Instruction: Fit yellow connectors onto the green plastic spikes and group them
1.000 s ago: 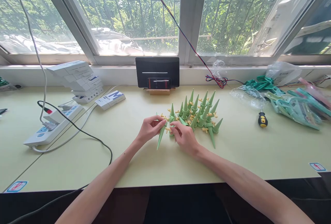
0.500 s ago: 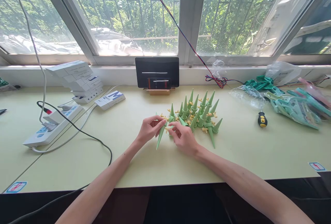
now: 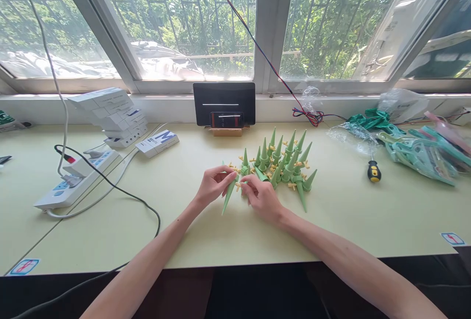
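My left hand (image 3: 214, 186) is closed on a green plastic cone (image 3: 228, 197) whose pointed tip slants down towards me. Close beside it, my right hand (image 3: 260, 195) pinches a small yellow plastic piece (image 3: 238, 185) between thumb and forefinger, at the wide end of the cone. Whether the piece touches the cone, I cannot tell. Just behind and right of my hands stands a cluster of similar green cones (image 3: 290, 164), most pointing up and a few tipped over. Small yellow pieces (image 3: 306, 164) stick out among them.
A phone (image 3: 226, 119) and a dark tablet (image 3: 224, 98) stand behind the cones. On the left are a power strip (image 3: 73, 186), a black cable (image 3: 142, 201) and stacked white boxes (image 3: 117, 118). A screwdriver (image 3: 374, 171) and bagged green parts (image 3: 415, 154) lie to the right.
The whole view has shifted very slightly. Both hands hold nearly the same position, with the cone and yellow piece still in them.
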Demonstrator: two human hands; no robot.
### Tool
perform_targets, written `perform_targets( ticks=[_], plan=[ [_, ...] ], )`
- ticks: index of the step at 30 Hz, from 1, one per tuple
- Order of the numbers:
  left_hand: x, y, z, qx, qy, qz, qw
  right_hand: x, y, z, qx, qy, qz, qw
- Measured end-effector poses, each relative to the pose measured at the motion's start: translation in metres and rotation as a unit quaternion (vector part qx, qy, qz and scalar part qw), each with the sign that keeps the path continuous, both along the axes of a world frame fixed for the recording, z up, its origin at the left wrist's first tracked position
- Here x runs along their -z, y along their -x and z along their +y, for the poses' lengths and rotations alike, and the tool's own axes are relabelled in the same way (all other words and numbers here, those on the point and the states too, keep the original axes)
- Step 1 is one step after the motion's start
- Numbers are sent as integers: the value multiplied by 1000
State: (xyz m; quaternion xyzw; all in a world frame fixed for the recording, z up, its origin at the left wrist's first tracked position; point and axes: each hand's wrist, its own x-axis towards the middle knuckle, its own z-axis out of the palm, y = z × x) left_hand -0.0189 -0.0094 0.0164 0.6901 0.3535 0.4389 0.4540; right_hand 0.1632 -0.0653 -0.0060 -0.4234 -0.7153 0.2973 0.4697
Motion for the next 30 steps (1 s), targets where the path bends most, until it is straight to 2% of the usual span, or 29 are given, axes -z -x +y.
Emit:
perform_targets(
  ticks=[11,20,30],
  plan=[
    [4,0,3,-14,3,-11,1000,0,0,1,4,14,1,1000],
    [0,-1,1,-24,10,-6,1000,0,1,1,22,-9,16,1000],
    [-1,-1,1,-23,13,-17,1000,-2,2,0,29,15,56,998]
  ],
)
